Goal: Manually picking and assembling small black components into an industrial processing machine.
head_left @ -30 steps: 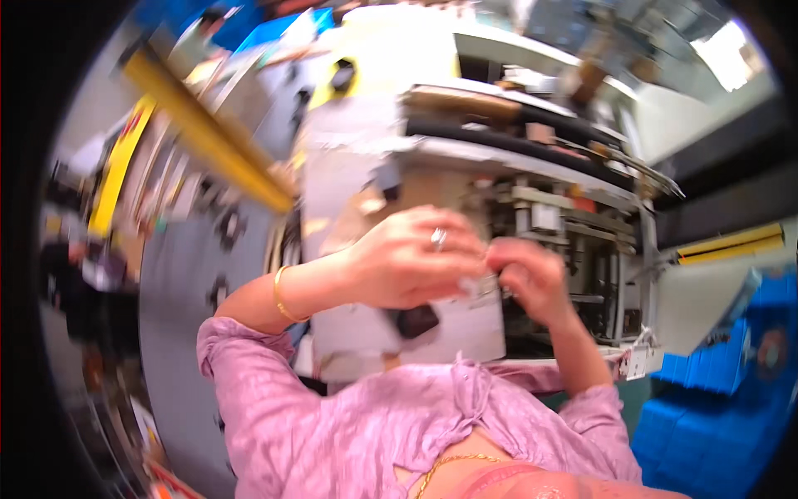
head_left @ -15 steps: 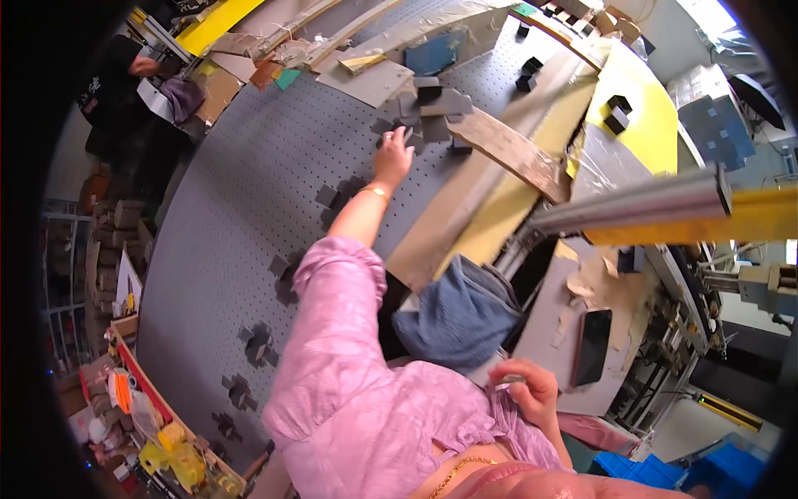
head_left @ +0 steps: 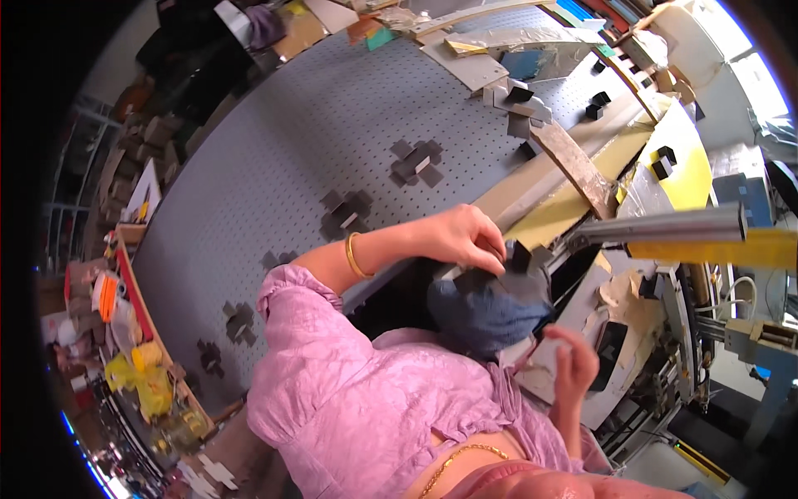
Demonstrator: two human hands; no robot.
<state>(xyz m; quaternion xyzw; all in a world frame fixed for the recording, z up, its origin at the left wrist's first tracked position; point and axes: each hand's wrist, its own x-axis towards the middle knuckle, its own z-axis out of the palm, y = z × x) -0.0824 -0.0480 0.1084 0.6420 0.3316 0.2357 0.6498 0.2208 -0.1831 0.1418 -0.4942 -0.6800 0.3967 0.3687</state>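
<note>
My left hand (head_left: 467,237), with a gold bangle at its wrist, is closed on a dark grey cross-shaped piece (head_left: 528,284). It is partly hidden by my fingers and is over the blue cloth (head_left: 478,320). A small black box (head_left: 519,256) shows at the piece, beside my fingertips. Near the cloth's right side my right hand (head_left: 575,370) is raised with its fingers bent and apart, and nothing shows in it. More dark cross-shaped pieces lie in a row on the perforated grey board (head_left: 274,158), including one cross-shaped piece (head_left: 416,163) beyond my left hand.
A wooden slat (head_left: 575,166) and a metal beam (head_left: 665,224) stand right of the board. Two black boxes (head_left: 663,162) sit on a yellow surface. A phone (head_left: 609,353) lies on the side table. At the lower left is a wooden-edged bin (head_left: 154,320) of oddments.
My left hand has come back from the far part of the board to the cloth, now with a dark cross-shaped piece in it. My right hand has risen and its fingers have spread. The view has shifted.
</note>
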